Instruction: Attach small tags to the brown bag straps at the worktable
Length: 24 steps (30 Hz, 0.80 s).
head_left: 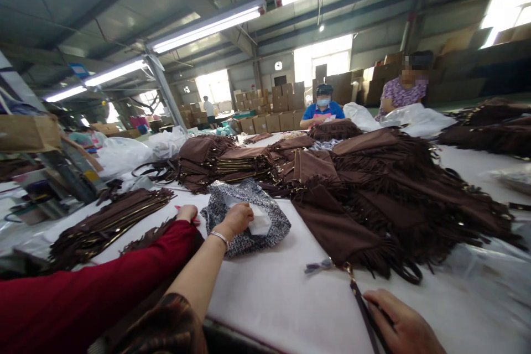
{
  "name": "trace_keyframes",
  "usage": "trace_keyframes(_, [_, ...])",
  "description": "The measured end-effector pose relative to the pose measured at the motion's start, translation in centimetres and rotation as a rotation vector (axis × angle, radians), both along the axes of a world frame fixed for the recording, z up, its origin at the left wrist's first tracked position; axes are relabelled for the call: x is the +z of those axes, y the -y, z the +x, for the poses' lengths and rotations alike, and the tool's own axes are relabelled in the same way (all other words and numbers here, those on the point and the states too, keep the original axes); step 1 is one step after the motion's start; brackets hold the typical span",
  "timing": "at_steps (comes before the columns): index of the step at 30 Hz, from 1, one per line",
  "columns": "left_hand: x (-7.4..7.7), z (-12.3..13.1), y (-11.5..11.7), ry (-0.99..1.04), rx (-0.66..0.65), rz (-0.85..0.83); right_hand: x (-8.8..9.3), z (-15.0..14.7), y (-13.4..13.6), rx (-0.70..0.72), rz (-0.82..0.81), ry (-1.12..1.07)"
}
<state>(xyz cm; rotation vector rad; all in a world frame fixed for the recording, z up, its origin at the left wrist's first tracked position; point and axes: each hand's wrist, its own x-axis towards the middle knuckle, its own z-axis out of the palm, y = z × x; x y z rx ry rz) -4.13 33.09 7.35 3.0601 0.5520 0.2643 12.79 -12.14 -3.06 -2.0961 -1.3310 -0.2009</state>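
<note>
My left hand [239, 218], with a bracelet at the wrist, is over the opening of a black-and-white patterned cloth bag [271, 203]. Its fingers are curled closed; what they pinch is hidden. White material [260, 221] shows inside the bag. At the lower right, my right hand [396, 321] is closed around a dark brown wrist strap [362, 304] with a gold clasp. The strap's clasp end lies by a brown fringed pouch [332, 227], and a small greyish tag or tassel [318, 266] lies beside it.
A co-worker's red-sleeved arm [136, 271] reaches in from the left, its hand [187, 213] near a red item. Heaped brown fringed pouches [385, 177] cover the table's middle and right; another stack [112, 221] lies left. Clear plastic [489, 271] lies right. Two people sit opposite.
</note>
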Motion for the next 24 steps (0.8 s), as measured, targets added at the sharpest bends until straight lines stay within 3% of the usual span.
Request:
trace_keyframes(5, [-0.1,-0.6,-0.3,0.060,0.096,-0.060,-0.1,0.1,0.0,0.006,0.002,-0.007])
trace_keyframes(12, [0.2,-1.7,-1.1,0.063,0.121,-0.085,-0.3,0.2,0.1,0.013,0.007,0.012])
trace_keyframes(20, [-0.1,-0.4,0.3,-0.047,-0.126,-0.016,-0.1,0.2,0.1,0.009,0.029,0.021])
trace_keyframes(24, [-0.5,1.0,0.1,-0.122,-0.128,0.023,0.0,0.1,0.0,0.010,0.043,0.021])
